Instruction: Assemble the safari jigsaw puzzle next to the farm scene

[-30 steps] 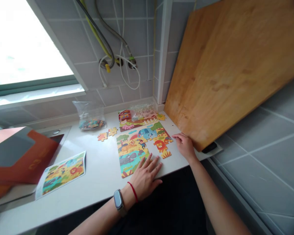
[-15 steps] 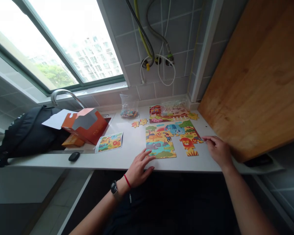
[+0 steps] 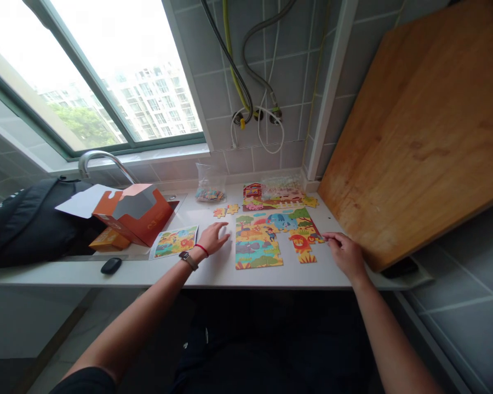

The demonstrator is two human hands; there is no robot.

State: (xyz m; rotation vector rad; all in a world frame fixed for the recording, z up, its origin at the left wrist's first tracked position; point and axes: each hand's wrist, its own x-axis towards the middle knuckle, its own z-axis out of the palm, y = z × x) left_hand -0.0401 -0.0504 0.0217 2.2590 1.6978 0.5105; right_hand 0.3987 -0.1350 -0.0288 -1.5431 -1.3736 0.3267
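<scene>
A partly joined jigsaw puzzle point(image 3: 258, 246) lies flat on the counter, with a blue elephant, a hippo and lions on it. There is a gap in its lower middle, left of the lion pieces point(image 3: 302, 244). My right hand point(image 3: 345, 254) rests at the puzzle's right edge, thumb and fingers pinched together against it; anything between the fingertips is too small to make out. Left of the puzzle, my left hand point(image 3: 212, 241) reaches over the counter with fingers apart and nothing in them. Just beyond its fingertips lie two loose puzzle pieces point(image 3: 232, 209).
A picture card point(image 3: 175, 242) lies left of my left hand, near an open orange box point(image 3: 135, 213) and a black mouse-like object point(image 3: 111, 266). Behind stand a bag of pieces point(image 3: 210, 186) and a farm puzzle point(image 3: 254, 202). A wooden board point(image 3: 414, 142) leans at right.
My left hand has left the puzzle's lower left edge and moved away to the upper left, towards the loose pieces. My right hand stays at the right edge. The camera view has shifted slightly.
</scene>
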